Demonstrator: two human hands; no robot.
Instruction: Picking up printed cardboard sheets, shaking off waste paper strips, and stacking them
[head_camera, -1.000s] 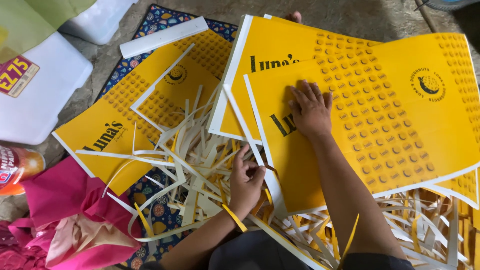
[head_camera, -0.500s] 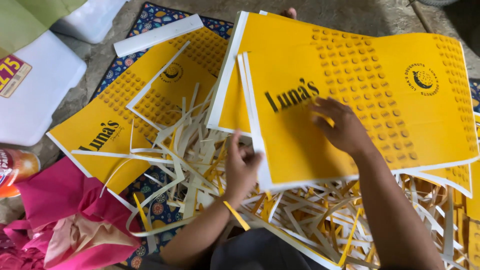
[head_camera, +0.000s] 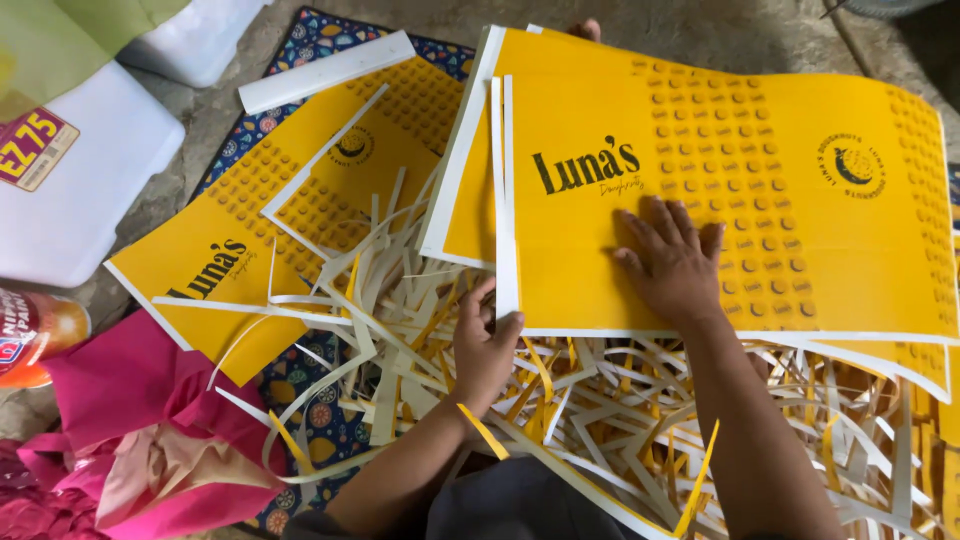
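Concrete floor (head_camera: 760, 40), patterned mat (head_camera: 310, 40), paper strips (head_camera: 600, 420); right hand (head_camera: 672, 262) flat on yellow sheet (head_camera: 800, 220), left hand (head_camera: 487, 345) pinching its corner.

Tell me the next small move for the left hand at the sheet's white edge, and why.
Probably pull the white edge strip away along the top yellow sheet. The left hand pinches the strip's lower end, and the right hand lies flat on the sheet, pinning it. Many trimmed strips lie below.

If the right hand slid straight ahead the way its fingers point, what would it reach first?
The right hand lies flat on the top yellow sheet, fingers pointing up the sheet. It would probably cross the rows of printed dots first, nothing else showing.
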